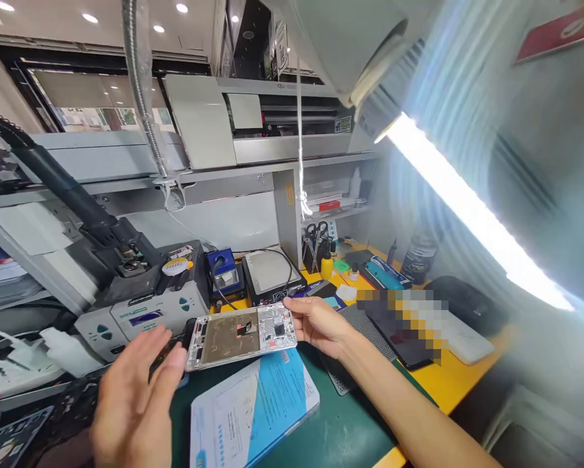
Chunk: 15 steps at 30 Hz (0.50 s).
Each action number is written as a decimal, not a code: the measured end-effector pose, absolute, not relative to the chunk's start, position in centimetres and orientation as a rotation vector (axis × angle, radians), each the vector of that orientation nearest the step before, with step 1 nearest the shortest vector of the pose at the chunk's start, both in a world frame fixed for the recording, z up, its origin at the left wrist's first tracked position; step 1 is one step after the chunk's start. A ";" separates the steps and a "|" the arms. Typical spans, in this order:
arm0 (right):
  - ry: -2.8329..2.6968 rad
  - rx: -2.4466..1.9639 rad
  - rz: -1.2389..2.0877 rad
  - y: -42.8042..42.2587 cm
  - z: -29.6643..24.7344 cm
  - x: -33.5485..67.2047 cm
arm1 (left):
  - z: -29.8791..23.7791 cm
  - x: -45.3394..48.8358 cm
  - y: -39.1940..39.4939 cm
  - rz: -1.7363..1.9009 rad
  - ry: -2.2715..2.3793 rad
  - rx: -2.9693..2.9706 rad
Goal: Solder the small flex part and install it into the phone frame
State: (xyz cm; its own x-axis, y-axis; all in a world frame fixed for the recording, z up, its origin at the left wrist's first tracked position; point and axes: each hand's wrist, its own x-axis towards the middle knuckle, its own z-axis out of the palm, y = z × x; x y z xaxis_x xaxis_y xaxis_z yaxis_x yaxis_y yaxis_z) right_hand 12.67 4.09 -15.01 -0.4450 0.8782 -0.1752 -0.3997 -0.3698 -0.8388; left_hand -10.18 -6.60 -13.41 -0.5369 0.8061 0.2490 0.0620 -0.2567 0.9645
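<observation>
Just below mid-frame, the right hand [316,322] pinches an opened phone [230,341], apparently for inspection; the blurred left hand [136,396], grip spread, perhaps not touching, should next steady it.

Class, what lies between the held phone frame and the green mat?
In the head view, a blue-and-white printed pack lies there, on the green mat, partly below the phone frame.

Bare right forearm [393,400], bare left hand [136,398]

Yellow tabletop [450,385] beneath a green mat [343,422] and yellow bottle [327,267]
</observation>
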 end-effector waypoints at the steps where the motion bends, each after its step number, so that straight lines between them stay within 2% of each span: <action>1: -0.922 -0.798 1.905 4.1 -15.1 12.6 | -13.2 -10.1 -6.5 1.846 1.352 0.830; 4: -0.896 -0.789 1.890 4.0 -15.4 12.1 | -12.4 -9.3 -5.8 1.601 1.090 0.377; 7: -0.897 -0.773 1.897 3.7 -15.5 11.6 | -11.5 -7.6 -5.2 1.413 1.000 0.246; 15: -0.890 -0.727 1.860 3.1 -15.6 11.2 | -11.3 -3.8 -4.4 1.463 1.014 0.350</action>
